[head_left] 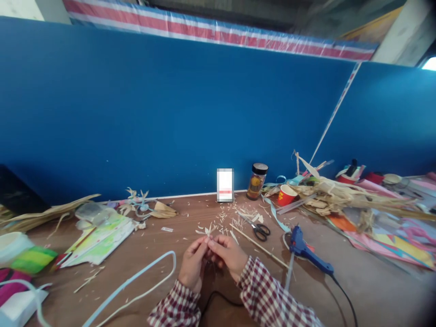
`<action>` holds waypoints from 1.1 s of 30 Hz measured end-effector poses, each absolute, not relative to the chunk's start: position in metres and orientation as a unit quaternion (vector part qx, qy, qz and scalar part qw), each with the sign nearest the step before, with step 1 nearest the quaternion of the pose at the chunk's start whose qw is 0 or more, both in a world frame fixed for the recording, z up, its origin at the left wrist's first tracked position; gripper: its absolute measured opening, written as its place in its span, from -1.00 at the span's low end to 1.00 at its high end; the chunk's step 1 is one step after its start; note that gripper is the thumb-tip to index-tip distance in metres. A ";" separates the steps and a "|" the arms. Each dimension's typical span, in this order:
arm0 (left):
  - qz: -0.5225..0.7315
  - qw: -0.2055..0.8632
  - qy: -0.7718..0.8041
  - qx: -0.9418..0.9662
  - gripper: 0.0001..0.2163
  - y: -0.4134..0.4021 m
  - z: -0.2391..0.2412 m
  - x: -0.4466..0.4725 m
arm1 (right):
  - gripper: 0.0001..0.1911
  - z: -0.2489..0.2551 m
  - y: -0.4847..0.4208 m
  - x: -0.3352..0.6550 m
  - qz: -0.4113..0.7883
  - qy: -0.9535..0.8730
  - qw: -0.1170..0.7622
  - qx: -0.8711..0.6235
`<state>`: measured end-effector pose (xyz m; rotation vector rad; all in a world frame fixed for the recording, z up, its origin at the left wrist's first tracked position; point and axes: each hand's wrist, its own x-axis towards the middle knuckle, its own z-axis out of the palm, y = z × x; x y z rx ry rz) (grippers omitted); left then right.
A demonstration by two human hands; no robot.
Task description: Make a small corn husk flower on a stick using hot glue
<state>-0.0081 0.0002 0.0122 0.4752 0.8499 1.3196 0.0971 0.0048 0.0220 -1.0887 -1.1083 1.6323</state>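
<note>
Close together over the table, my left hand (193,264) and my right hand (230,255) pinch a small pale flower-like piece of dried husk (208,230) between thumbs and fingertips. Its thin petals stick up above the fingers, and its lower part is hidden by them. Behind the hands lie loose pale husk trimmings (223,218). A pair of black-handled scissors (261,231) rests just beyond my right hand. Next to it a thin stick (260,245) slants across the table.
A blue glue gun (306,252) with a black cord lies at the right. Behind stand a lidded jar (256,181) and a red paper cup (286,195). Dried husks (340,195) pile up at the right. Painted paper (102,240) and a light blue strip (132,284) lie at the left.
</note>
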 end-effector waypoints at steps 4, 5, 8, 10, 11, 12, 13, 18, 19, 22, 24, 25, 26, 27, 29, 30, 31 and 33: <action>0.595 0.667 0.384 0.230 -0.80 0.000 0.011 -0.009 | -0.65 0.018 0.004 0.097 0.663 -0.422 0.466 -0.406; 0.596 0.663 0.386 0.237 -0.80 0.000 0.011 -0.009 | -0.66 0.016 0.004 0.097 0.657 -0.428 0.475 -0.401; 0.593 0.663 0.380 0.253 -0.81 -0.001 0.011 -0.010 | -0.68 0.013 0.005 0.099 0.649 -0.439 0.484 -0.389; 0.585 0.677 0.367 0.254 -0.81 -0.001 0.012 -0.010 | -0.68 0.012 0.005 0.100 0.654 -0.436 0.481 -0.389; 0.580 0.686 0.360 0.251 -0.82 -0.001 0.013 -0.009 | -0.68 0.011 0.005 0.100 0.655 -0.433 0.479 -0.392; 0.574 0.697 0.353 0.246 -0.82 -0.001 0.014 -0.009 | -0.68 0.011 0.005 0.101 0.656 -0.430 0.477 -0.396; 0.569 0.706 0.346 0.242 -0.82 -0.002 0.015 -0.009 | -0.68 0.011 0.005 0.101 0.657 -0.429 0.474 -0.400; 0.565 0.720 0.334 0.225 -0.85 -0.002 0.019 -0.008 | -0.67 0.010 0.003 0.101 0.660 -0.432 0.462 -0.406; 0.566 0.719 0.336 0.223 -0.86 -0.002 0.019 -0.009 | -0.67 0.009 0.003 0.101 0.660 -0.432 0.461 -0.407; 0.567 0.720 0.339 0.215 -0.85 -0.003 0.018 -0.009 | -0.66 0.007 0.003 0.101 0.656 -0.436 0.463 -0.408; 0.565 0.721 0.341 0.213 -0.85 -0.002 0.017 -0.009 | -0.66 0.006 0.003 0.101 0.653 -0.438 0.465 -0.407; 0.563 0.722 0.342 0.214 -0.84 -0.002 0.017 -0.008 | -0.65 0.006 0.003 0.101 0.652 -0.439 0.465 -0.407; 0.560 0.724 0.341 0.216 -0.84 -0.002 0.016 -0.008 | -0.65 0.005 0.003 0.101 0.651 -0.438 0.466 -0.409; 0.557 0.725 0.340 0.220 -0.84 -0.001 0.015 -0.008 | -0.65 0.005 0.003 0.101 0.650 -0.437 0.465 -0.413; 0.552 0.728 0.339 0.226 -0.85 -0.001 0.014 -0.008 | -0.64 0.005 0.002 0.101 0.646 -0.436 0.464 -0.421; 0.550 0.729 0.338 0.228 -0.85 -0.001 0.014 -0.009 | -0.64 0.005 0.002 0.101 0.643 -0.437 0.463 -0.425; 0.548 0.730 0.337 0.230 -0.86 -0.001 0.013 -0.009 | -0.63 0.005 0.002 0.101 0.641 -0.437 0.464 -0.427; 0.547 0.731 0.336 0.230 -0.86 -0.002 0.013 -0.009 | -0.63 0.005 0.002 0.101 0.640 -0.435 0.466 -0.429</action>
